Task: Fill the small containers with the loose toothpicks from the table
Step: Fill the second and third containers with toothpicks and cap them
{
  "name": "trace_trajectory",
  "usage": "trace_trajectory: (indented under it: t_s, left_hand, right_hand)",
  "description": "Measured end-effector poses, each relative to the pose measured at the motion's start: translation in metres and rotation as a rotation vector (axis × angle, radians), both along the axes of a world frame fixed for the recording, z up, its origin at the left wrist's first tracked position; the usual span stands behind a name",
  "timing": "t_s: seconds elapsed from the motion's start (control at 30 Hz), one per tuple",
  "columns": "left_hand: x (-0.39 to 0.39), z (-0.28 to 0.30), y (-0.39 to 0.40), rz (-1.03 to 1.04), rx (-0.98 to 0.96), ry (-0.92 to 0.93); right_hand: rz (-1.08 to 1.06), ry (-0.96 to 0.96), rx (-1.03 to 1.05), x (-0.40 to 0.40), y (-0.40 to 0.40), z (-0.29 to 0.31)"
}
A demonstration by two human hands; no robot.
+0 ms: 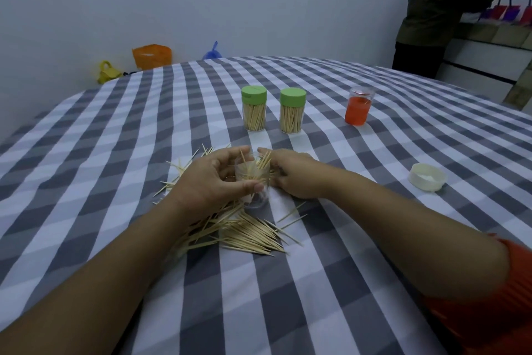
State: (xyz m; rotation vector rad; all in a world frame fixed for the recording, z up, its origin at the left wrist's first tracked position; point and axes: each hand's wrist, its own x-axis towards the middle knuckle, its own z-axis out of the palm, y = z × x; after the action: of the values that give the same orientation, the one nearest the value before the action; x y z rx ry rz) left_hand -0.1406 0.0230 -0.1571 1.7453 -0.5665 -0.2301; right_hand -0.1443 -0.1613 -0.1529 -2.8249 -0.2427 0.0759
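Nearest me, loose toothpicks (247, 232) lie heaped at lower centre. Just above, my left hand (210, 179) curls around a clear container (253, 182) while my right hand (290, 174) pinches toothpicks at its mouth. Beyond stand two green-lidded containers (254, 108), full.

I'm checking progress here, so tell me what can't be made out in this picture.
- Head view: the left hand covers much of the clear container, so its fill level is hidden.
- The right hand: fingertips behind the container; grip unclear.
- The orange container: contents too small to tell.
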Motion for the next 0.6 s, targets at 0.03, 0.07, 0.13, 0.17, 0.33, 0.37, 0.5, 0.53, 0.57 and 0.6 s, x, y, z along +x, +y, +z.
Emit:
trace_trajectory:
  t_s: [0.03, 0.07, 0.13, 0.17, 0.33, 0.37, 0.5, 0.53, 0.57, 0.6]
  left_hand:
    - [0.0, 0.0, 0.0, 0.001, 0.0, -0.002]
    - [0.001, 0.0, 0.0, 0.0, 0.002, -0.003]
    - [0.001, 0.0, 0.001, -0.006, 0.003, 0.0]
    - [0.001, 0.0, 0.001, -0.008, -0.001, 0.003]
    - [0.0, -0.001, -0.001, -0.015, -0.01, 0.01]
    - [0.0, -0.002, -0.002, -0.018, -0.007, 0.009]
    - [0.0, -0.003, -0.004, -0.033, -0.003, 0.014]
    - [0.0, -0.003, -0.004, -0.033, -0.001, 0.013]
    - [0.0, -0.004, -0.005, -0.032, 0.001, 0.012]
    - [0.0, -0.004, -0.005, -0.033, 0.002, 0.01]
  right_hand:
    - [0.016, -0.003, -0.033, 0.002, 0.001, 0.0]
    - [0.036, -0.014, -0.076, 0.004, 0.001, -0.001]
    - [0.071, -0.042, -0.135, 0.006, 0.001, -0.003]
    - [0.076, -0.056, -0.137, 0.006, 0.001, -0.005]
    - [0.035, -0.135, -0.233, -0.001, -0.009, -0.008]
    - [0.02, -0.149, -0.271, -0.003, -0.013, -0.008]
    - [-0.03, -0.174, -0.361, -0.014, -0.024, -0.006]
    - [-0.031, -0.15, -0.316, -0.016, -0.023, -0.006]
    - [-0.025, -0.121, -0.258, -0.018, -0.022, -0.006]
    - [-0.015, -0.099, -0.215, -0.02, -0.02, -0.007]
